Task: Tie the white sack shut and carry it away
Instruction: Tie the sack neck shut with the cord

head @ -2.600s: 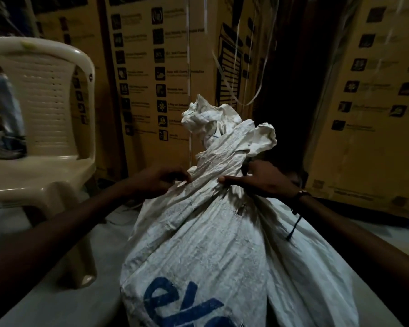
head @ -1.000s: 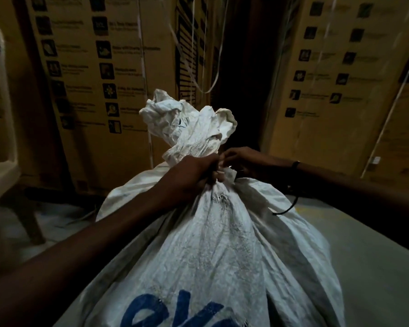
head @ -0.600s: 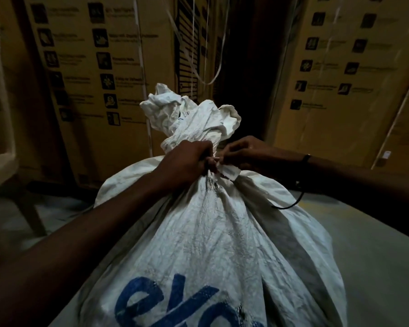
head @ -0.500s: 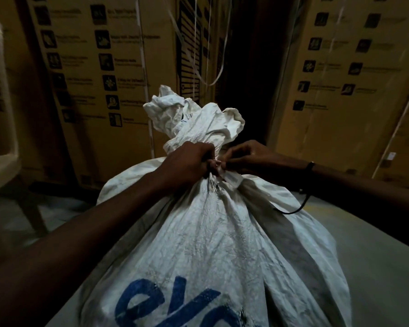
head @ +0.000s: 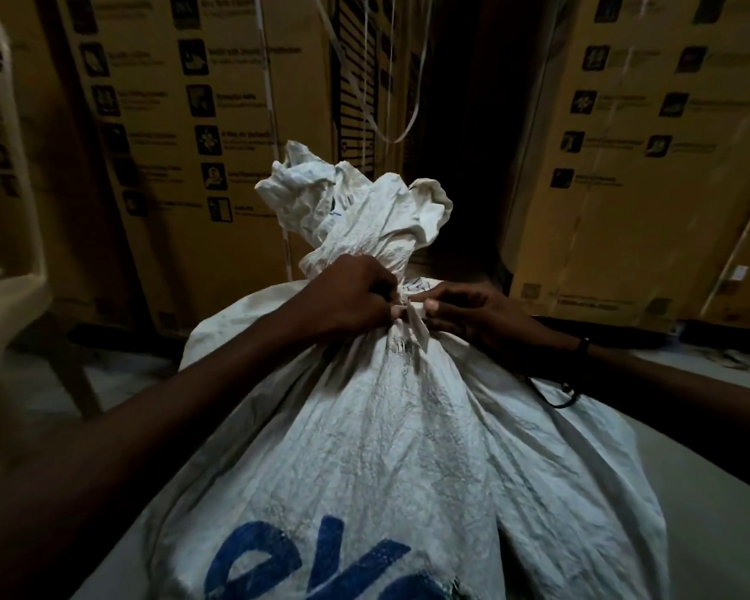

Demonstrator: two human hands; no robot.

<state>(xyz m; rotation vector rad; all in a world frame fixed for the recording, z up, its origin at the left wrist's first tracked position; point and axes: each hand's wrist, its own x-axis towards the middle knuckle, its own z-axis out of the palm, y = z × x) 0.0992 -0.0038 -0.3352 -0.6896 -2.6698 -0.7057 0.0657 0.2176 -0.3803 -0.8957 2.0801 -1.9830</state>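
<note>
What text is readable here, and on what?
"ex": large blue letters, cut off by the bottom edge of the frame, on the white sack; the second letter is only partly in view.
Small blue marks on the sack's bunched top: too small to read.
Rows of icons with printed captions on the left cardboard box: blurred, unreadable.
The same kind of icon captions on the right cardboard box: blurred, unreadable.

Sack (head: 399,448) before cardboard boxes (head: 200,136), chair (head: 5,253) at left, both hands at its neck.
</note>
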